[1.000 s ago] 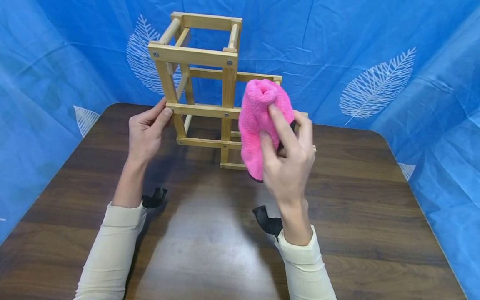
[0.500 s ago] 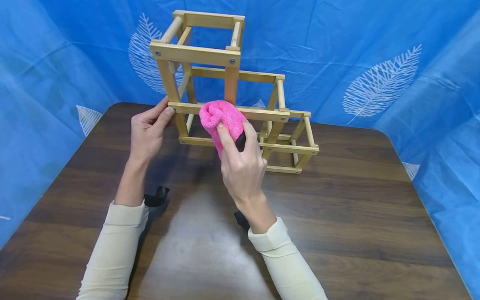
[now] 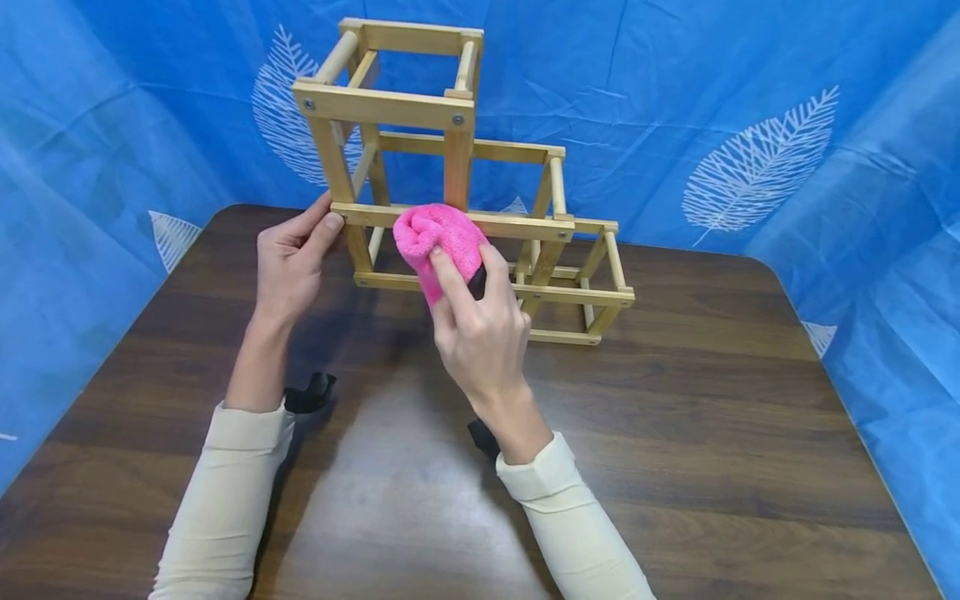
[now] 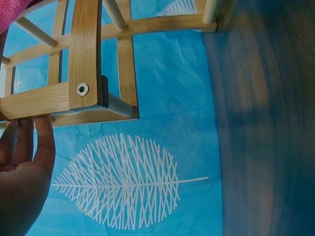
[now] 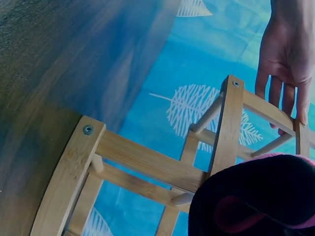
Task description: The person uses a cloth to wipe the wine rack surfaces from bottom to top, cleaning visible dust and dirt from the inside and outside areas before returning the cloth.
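Note:
A stepped wooden rack (image 3: 390, 108) made of slats and round rods stands upright on the table. My left hand (image 3: 288, 262) pinches the left end of its middle rail between thumb and fingers. In the left wrist view, fingers (image 4: 44, 145) bend under a slat beside a screw head. A plush pink cloth (image 3: 442, 237), bunched up, is gripped by my right hand (image 3: 483, 333). The cloth lies over the middle rail, close to the foot of the upper post, and hides that joint. Its dark side (image 5: 256, 187) faces the right wrist camera.
The dark brown wood-grain table (image 3: 712, 400) spreads out around the rack. Behind it and at both sides hangs a blue sheet (image 3: 645, 125) with white leaf prints. The rack's lowest step (image 3: 577, 296) extends to the right of my right hand.
My right hand has carried the cloth left from in front of the rack's right part to the middle rail, and stays about there since half a second ago. My left hand keeps its place.

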